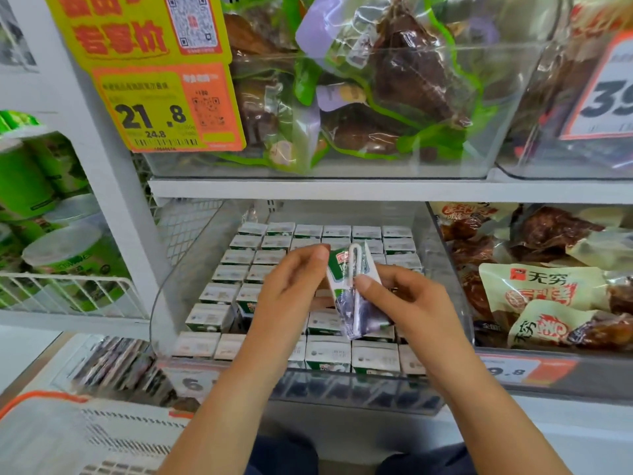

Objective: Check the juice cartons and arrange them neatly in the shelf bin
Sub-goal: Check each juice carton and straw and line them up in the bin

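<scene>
Above the clear shelf bin [191,269], both hands hold one small juice carton [349,286] tilted, its straw side facing up. Left hand [291,289] fingers curl around the carton's upper left edge; right hand [404,303] fingers pinch its right side, thumb pressed by the white straw [354,269]. Green and white print shows near the carton's top, but its lower end is blurred to a purplish smear and the label cannot be read. Beneath the hands, rows of matching cartons [329,353] stand upright in the bin, white tops showing; the hands and forearms hide several of the middle ones. Below the bin, its price tag [191,383] is half hidden behind the left forearm.
</scene>
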